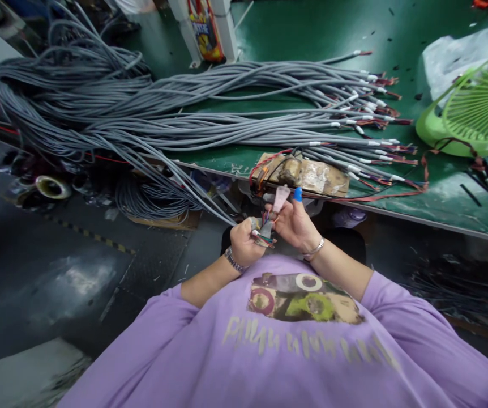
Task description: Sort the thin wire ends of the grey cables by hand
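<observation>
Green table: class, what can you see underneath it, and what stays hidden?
Under the near edge of the green table, a coil of grey cable shows, with cardboard beneath it. Whatever lies farther back is covered and cannot be seen.

There are two hands (246,242) (297,226) and one fan (482,93).

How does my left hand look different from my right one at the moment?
Your left hand is curled around gray cables, while your right hand is more open, fingers near the colored wires. The left wrist has a wide metal band; the right has a slimmer bracelet. A blue cover tips one right digit; none shows on the left. Both forearms are bare below purple sleeves.
</observation>
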{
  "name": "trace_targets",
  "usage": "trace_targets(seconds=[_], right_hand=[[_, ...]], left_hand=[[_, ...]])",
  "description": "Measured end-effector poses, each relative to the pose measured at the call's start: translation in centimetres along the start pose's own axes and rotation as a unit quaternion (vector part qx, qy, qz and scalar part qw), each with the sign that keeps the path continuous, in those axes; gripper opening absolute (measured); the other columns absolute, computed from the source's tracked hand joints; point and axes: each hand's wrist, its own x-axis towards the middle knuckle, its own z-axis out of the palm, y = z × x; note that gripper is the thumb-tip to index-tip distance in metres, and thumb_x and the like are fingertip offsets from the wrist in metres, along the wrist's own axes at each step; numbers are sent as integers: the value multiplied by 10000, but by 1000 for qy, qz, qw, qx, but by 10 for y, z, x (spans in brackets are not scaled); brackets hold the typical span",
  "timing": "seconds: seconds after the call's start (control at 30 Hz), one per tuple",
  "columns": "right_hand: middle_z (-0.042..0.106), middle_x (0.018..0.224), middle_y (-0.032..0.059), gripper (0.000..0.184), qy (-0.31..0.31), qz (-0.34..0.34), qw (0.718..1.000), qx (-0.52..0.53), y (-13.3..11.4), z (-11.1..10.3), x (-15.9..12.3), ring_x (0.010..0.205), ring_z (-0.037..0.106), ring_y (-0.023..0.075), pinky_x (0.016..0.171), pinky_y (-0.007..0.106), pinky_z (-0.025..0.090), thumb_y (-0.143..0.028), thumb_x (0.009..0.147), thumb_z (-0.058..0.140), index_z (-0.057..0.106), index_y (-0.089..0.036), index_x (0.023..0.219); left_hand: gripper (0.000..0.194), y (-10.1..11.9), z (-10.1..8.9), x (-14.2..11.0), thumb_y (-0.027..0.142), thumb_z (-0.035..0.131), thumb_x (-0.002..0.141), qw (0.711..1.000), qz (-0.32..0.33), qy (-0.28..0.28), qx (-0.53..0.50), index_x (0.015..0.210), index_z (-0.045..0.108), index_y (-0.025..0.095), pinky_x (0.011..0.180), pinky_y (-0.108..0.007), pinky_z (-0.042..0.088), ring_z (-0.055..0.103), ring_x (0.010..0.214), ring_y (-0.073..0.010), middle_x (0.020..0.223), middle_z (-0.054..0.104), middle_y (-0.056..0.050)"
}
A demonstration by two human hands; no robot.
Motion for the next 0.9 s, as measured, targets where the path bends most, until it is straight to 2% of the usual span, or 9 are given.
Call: trace_targets(seconds=[0.07, 0.17, 0.27, 0.37, 0.5, 0.57, 0.67, 0.77, 0.9], right_hand=[[718, 847, 42, 603, -67, 24, 997, -41, 0, -7, -6, 683, 624, 136, 606, 244, 514, -745, 662, 704, 696, -195, 908], [705, 801, 40, 582, -140, 38, 983, -116, 3, -15, -13, 696, 625, 138, 636, 248, 508, -580, 551, 871, 720, -164, 930], [699, 754, 7, 401, -91, -19, 982, -167, 7, -18, -15, 616, 571, 90, 593, 208, 458, -401, 603, 894, 739, -161, 885], [705, 729, 0, 270, -37, -75, 977, -199, 8, -16, -15, 593, 554, 79, 574, 199, 437, -343, 654, 871, 748, -163, 812], [697, 666, 3, 244, -47, -94, 967, -234, 6, -10, -20, 551, 562, 104, 558, 238, 458, -357, 668, 862, 744, -165, 762], [691, 652, 5, 260, -48, -98, 962, -250, 4, -8, -21, 539, 559, 106, 547, 243, 460, -377, 670, 858, 743, -160, 758], [704, 711, 16, 300, -36, -99, 967, -234, 2, -13, -19, 593, 584, 106, 584, 238, 479, -411, 674, 852, 747, -161, 804], [719, 807, 26, 389, -46, -54, 977, -203, 3, -20, -16, 662, 622, 127, 613, 259, 503, -384, 606, 898, 734, -175, 889], [666, 697, -10, 336, -31, -78, 972, -219, 7, -23, -13, 601, 571, 112, 581, 258, 463, -359, 610, 903, 695, -185, 809]], left_hand=[[141, -4, -3, -5, 326, 712, 728, 998, -37, -9, -40, 771, 666, 199, 535, -226, 503, 625, 544, -125, 645, 692, -13], [149, -8, -5, -10, 331, 695, 771, 993, -79, -24, -81, 801, 664, 188, 522, -209, 511, 620, 531, -104, 698, 716, -21], [182, -6, -5, -10, 343, 723, 761, 988, -101, -41, -110, 755, 640, 180, 505, -195, 508, 614, 517, -95, 666, 703, -10], [209, -1, -2, -6, 346, 748, 742, 977, -131, -71, -154, 723, 621, 180, 478, -191, 507, 612, 488, -97, 601, 679, 6], [277, 5, 0, 2, 381, 799, 689, 939, -203, -187, -205, 691, 625, 165, 424, -192, 499, 623, 460, -113, 609, 701, -29], [319, 5, 0, 5, 424, 801, 687, 922, -240, -215, -214, 689, 628, 156, 410, -191, 494, 632, 451, -125, 583, 692, -39], [383, 2, 1, 5, 507, 767, 715, 913, -284, -182, -228, 751, 639, 148, 401, -191, 485, 643, 447, -135, 575, 688, -40], [444, -5, 3, 3, 575, 722, 740, 909, -301, -137, -252, 821, 640, 146, 405, -188, 475, 659, 467, -142, 588, 695, -34], [452, -10, 5, 2, 586, 700, 757, 905, -306, -124, -267, 798, 631, 141, 441, -192, 488, 681, 514, -147, 647, 719, -47]])
